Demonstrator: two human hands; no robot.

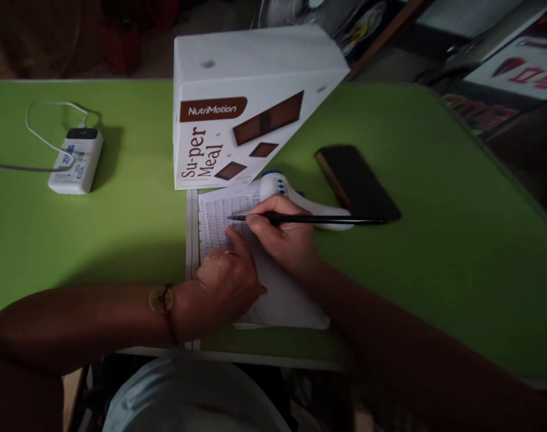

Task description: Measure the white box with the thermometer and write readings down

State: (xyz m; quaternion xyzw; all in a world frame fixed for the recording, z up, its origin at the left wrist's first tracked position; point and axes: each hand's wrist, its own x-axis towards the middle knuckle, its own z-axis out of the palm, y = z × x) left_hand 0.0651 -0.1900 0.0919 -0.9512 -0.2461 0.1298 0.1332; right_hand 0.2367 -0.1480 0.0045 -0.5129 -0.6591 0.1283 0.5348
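Note:
My right hand (284, 231) is closed around a long black pen (331, 219). Its tip points left, at a sheet of paper (295, 306) covered on the left with dense rows of small handwriting. Whether the tip touches the sheet I cannot tell. My left hand (230, 279) lies on the same sheet just below the tip, index finger stretched toward the writing and thumb out to the right. Nothing shows in it, though its other fingers are partly hidden. Behind my right hand lies a white and blue infrared thermometer (329, 211), partly covered by the hand and pen.
A tall white box (219, 144) printed "Su-per Meal" stands behind the paper. At right lies a dark phone (358, 180), close to the thermometer handle. A white power bank (77, 162) with a cable sits at left on the green table (133, 234).

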